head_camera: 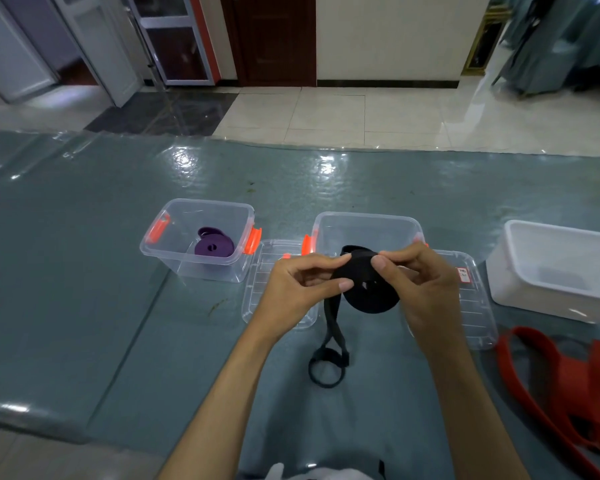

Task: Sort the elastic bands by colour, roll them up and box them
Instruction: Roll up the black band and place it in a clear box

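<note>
A black elastic band (364, 289), partly wound into a flat roll, is held above the table in front of the middle clear box (364, 225). My left hand (298, 287) pinches the roll's left edge between thumb and fingers. My right hand (426, 282) grips its right side, thumb on the top face. The band's loose tail (328, 362) hangs down and ends in a loop on the table. A rolled purple band (213, 244) lies inside the left clear box (160, 249). Red bands (568, 379) lie loose at the right.
Two clear lids lie flat on the grey-green table cover, one (264, 282) under my left hand and one (478, 306) under my right. A white tub (520, 285) stands at the right. Tiled floor lies beyond the table's far edge (326, 147).
</note>
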Demonstrator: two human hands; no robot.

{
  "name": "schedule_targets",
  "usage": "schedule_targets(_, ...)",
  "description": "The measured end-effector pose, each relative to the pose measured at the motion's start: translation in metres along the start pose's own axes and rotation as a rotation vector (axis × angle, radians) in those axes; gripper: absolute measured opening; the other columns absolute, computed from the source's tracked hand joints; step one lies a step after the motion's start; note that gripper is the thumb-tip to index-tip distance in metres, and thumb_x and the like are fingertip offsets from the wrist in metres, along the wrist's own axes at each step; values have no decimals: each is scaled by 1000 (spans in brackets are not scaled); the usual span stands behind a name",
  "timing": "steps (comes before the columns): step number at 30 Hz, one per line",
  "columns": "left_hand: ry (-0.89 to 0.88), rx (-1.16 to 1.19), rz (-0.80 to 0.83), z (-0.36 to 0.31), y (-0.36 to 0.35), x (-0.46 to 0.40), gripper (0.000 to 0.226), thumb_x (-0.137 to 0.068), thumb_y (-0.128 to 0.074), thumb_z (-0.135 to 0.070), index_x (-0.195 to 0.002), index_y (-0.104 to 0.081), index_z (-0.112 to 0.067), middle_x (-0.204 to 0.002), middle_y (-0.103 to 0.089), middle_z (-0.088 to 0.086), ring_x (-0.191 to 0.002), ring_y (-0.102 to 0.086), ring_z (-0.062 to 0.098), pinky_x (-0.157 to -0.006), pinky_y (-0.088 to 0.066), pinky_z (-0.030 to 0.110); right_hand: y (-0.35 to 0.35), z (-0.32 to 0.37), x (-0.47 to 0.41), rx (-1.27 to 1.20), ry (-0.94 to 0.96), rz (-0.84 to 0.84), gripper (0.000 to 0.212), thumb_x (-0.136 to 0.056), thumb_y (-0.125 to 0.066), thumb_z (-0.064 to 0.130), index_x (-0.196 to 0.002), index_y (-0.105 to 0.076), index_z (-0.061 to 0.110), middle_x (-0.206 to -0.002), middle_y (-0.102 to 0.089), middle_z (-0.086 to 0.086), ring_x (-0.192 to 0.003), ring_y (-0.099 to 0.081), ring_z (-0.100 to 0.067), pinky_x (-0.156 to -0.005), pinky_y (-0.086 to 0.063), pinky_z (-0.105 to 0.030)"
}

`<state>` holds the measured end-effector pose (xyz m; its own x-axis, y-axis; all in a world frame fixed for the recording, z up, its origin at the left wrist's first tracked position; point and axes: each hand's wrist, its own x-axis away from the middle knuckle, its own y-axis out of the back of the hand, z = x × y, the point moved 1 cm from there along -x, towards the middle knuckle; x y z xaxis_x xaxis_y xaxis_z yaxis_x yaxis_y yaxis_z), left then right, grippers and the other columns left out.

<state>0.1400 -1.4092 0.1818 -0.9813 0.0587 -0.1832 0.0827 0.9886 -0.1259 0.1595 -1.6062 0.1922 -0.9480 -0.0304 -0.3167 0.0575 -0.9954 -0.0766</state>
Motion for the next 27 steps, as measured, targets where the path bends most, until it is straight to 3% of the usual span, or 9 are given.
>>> schedule_targets(3, -13, -44, -37, -3, -1, 0, 36, -77, -90, -11, -107, -83, -30, -102, -82, 2, -95, -78, 17, -86, -59, 21, 6, -4, -1, 45, -28, 81, 13, -92, -78, 12, -89, -66, 12, -90, -79, 3, -86, -80, -19, -75, -64, -27)
schedule_targets(7, -52, -78, -117, -4, -5, 1, 27, -73, -93, -21, -95, -81, -30, -97, -81, 3, -93, -79, 22, -87, -61, 26, 8, -1, 1, 44, -68, 119, 25, -86, -86, 15, -90, -62, 24, -93, -81, -6, -83, -81, -25, -68, -64, -29)
schedule_targets(10, -65, -61, -120, -3, -9, 2, 27, -76, -91, -10, -95, -82, -28, -101, -81, 2, -100, -78, 21, -91, -59, 25, 5, 1, 1, 73, 32, 64, 24, -89, -82, 9, -101, -75, 29, -97, -81, -1, -88, -80, -19, -75, -63, -24)
schedule_targets(14, -35, -50, -105, -3, -3, -1, 30, -77, -89, -1, -97, -83, -22, -99, -80, 4, -98, -78, 23, -90, -60, 27, 3, 0, 2, 106, 23, 108, 22, -91, -79, 10, -110, -79, 22, -104, -81, 6, -96, -79, -12, -81, -60, -17)
schedule_targets(20, -10, -72, -100, 10, 0, 4, 21, -87, -83, -31, -108, -79, -34, -107, -80, -2, -102, -77, 15, -88, -59, 22, -3, -2, 5, 139, 50, -1, 24, -89, -82, 7, -107, -80, 23, -101, -81, 8, -92, -79, -11, -79, -61, -18)
schedule_targets(23, 149, -50, -239, 46, 18, 12, 29, -105, -59, -43, -116, -77, -23, -108, -80, 4, -106, -76, 20, -89, -60, 27, -5, -5, 6, 169, 44, -38, 24, -88, -83, 7, -107, -80, 22, -100, -82, 9, -93, -79, -11, -81, -61, -19)
schedule_targets(25, 347, -51, -408, 83, 32, 23, 33, -110, -50, -37, -113, -75, -16, -104, -79, 9, -97, -76, 22, -83, -61, 28, -6, -5, 7, 171, 40, -61, 22, -88, -84, 7, -107, -81, 20, -99, -82, 8, -93, -79, -11, -80, -61, -18)
schedule_targets(27, 562, -155, -500, 124, 42, 40, 23, -110, -52, -22, -114, -71, -10, -107, -76, 18, -89, -71, 24, -77, -58, 29, -7, -4, 8, 159, 45, -81, 24, -89, -83, 8, -106, -81, 24, -99, -82, 8, -92, -80, -12, -79, -61, -18)
